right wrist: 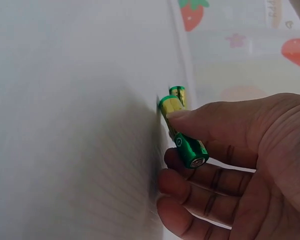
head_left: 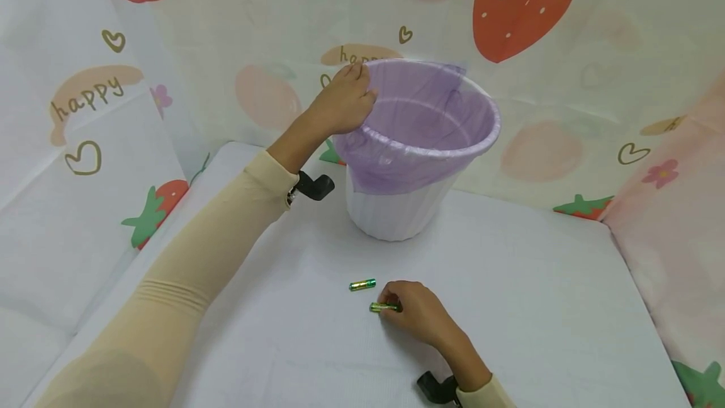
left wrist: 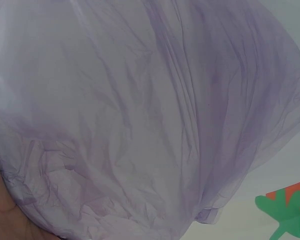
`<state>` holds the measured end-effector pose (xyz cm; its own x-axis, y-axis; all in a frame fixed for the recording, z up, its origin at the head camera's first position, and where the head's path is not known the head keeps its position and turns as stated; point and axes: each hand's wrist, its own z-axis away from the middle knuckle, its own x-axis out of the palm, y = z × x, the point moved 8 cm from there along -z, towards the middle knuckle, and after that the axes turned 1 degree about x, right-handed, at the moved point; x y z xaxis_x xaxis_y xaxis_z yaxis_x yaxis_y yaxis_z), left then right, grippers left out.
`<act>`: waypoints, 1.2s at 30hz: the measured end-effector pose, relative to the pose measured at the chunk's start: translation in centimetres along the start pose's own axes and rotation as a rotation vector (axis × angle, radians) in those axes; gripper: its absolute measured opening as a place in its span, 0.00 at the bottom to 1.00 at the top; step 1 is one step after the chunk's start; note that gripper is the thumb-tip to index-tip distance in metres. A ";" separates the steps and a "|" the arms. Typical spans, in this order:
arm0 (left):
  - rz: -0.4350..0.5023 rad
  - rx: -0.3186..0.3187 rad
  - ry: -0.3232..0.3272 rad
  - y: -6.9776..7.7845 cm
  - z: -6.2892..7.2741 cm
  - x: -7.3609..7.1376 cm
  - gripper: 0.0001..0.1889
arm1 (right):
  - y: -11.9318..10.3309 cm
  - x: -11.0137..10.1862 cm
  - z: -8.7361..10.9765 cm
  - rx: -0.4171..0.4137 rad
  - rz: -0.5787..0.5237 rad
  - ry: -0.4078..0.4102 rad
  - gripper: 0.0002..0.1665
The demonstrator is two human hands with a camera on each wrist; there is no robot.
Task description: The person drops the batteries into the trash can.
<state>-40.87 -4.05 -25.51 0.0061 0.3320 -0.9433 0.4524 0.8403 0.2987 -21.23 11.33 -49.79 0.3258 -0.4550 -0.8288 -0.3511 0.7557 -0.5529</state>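
Observation:
A white bin (head_left: 391, 216) lined with a purple plastic bag (head_left: 396, 172) stands at the back of the table. My left hand (head_left: 345, 99) grips its rim on the left side, fingers over the edge. In the left wrist view the bag (left wrist: 140, 100) fills most of the picture, with a bit of the hand (left wrist: 7, 215) at the lower left. Low over the table, my right hand (head_left: 416, 310) pinches a green and gold battery (right wrist: 190, 150) between thumb and fingers. A second such battery (head_left: 362, 284) lies on the table just beyond it, partly hidden in the right wrist view.
White cloth covers the table (head_left: 544, 307). Behind the bin hangs a curtain (head_left: 317, 5) printed with strawberries and hearts, and similar cloth closes off both sides. Black wrist camera mounts (head_left: 436, 388) stick out at both wrists.

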 end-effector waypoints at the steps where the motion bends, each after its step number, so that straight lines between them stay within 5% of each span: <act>1: 0.000 0.000 0.000 0.0 0.0 0.0 0.33 | 0.0 0.0 0.0 -0.002 -0.003 -0.003 0.06; 15: -0.005 0.001 -0.009 0.3 0.3 -0.1 0.33 | -0.6 -1.2 0.5 -0.038 -0.022 0.014 0.07; 36: -0.007 0.002 -0.015 0.3 0.3 -0.2 0.33 | -2.6 -5.4 2.1 -0.110 -0.128 0.177 0.10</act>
<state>-40.51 -4.00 -25.27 0.0164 0.3200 -0.9473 0.4545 0.8415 0.2921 -20.26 12.81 -43.76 0.2182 -0.6269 -0.7479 -0.4134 0.6348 -0.6527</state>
